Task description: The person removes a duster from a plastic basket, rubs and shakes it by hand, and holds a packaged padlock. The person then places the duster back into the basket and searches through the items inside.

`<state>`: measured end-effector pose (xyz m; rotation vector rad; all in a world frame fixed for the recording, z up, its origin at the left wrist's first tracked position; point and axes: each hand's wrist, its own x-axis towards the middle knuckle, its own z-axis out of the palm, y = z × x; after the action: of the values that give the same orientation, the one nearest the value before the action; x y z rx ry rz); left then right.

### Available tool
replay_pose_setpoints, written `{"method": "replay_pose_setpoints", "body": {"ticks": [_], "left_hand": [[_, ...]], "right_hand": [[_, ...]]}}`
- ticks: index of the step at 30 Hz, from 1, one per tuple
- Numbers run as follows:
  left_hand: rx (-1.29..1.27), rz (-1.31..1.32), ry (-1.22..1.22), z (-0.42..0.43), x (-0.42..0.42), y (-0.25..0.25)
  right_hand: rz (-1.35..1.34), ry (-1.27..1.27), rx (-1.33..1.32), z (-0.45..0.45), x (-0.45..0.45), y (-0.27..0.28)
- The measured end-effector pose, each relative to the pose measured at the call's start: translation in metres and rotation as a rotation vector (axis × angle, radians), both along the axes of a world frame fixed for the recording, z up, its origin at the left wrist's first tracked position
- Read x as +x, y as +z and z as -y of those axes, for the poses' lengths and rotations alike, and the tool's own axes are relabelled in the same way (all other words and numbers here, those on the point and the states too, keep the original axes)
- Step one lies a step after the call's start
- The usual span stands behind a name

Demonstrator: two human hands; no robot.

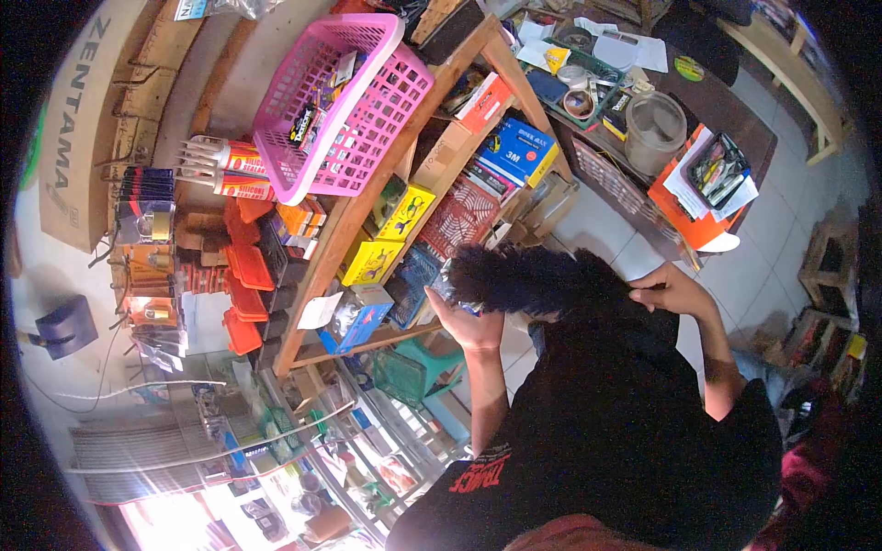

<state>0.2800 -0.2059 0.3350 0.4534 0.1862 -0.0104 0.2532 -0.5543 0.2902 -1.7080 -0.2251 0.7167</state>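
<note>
A dark, fluffy feather duster (524,281) stretches sideways in front of my black shirt. My right hand (669,290) is closed at its right end, fingers bent around it; the handle itself is hidden. At the other end, my left hand (467,321) is held palm up beside the fluffy tip, thumb apart, some fingers partly covered by the feathers. Whether it touches them I cannot tell. Just beyond my left hand are the lower shelves, with a blue box (356,318) and a dark blue basket (413,286).
A wooden shelf (390,197) holds yellow boxes (405,213) and a blue 3M box (516,151). On top stands a pink basket (354,110). Sealant tubes (241,170) and padlocks (156,226) hang left. A cluttered table with a clear bucket (655,133) stands upper right.
</note>
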Motion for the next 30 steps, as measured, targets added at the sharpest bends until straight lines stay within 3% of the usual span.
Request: {"method": "replay_pose_setpoints", "body": {"ticks": [5,8,11,14,17,20,23,30], "left_hand": [[-0.026,-0.11,0.118,0.015,0.011,-0.008],[0.008,-0.044,0.069,0.016,0.007,0.015],[0.304,0.062,0.017,0.008,0.006,0.02],[0.048,-0.105,0.059,0.019,0.007,0.021],[0.016,-0.032,-0.017,0.004,0.009,-0.024],[0.033,0.142,-0.148,-0.004,0.003,0.005],[0.134,-0.057,0.034,-0.001,0.003,0.017],[0.018,-0.109,-0.05,0.036,-0.002,0.019]], "right_hand": [[-0.043,0.007,0.031,-0.005,0.002,0.004],[-0.071,0.02,0.026,0.0,0.002,0.0],[-0.092,-0.01,0.031,0.003,-0.004,0.003],[-0.079,-0.009,0.055,0.001,0.0,0.011],[-0.084,0.013,0.063,-0.002,0.0,0.01],[-0.077,0.039,0.023,0.005,-0.003,0.011],[-0.068,0.036,0.001,0.009,-0.005,0.009],[-0.086,0.034,0.089,-0.008,-0.004,0.01]]}}
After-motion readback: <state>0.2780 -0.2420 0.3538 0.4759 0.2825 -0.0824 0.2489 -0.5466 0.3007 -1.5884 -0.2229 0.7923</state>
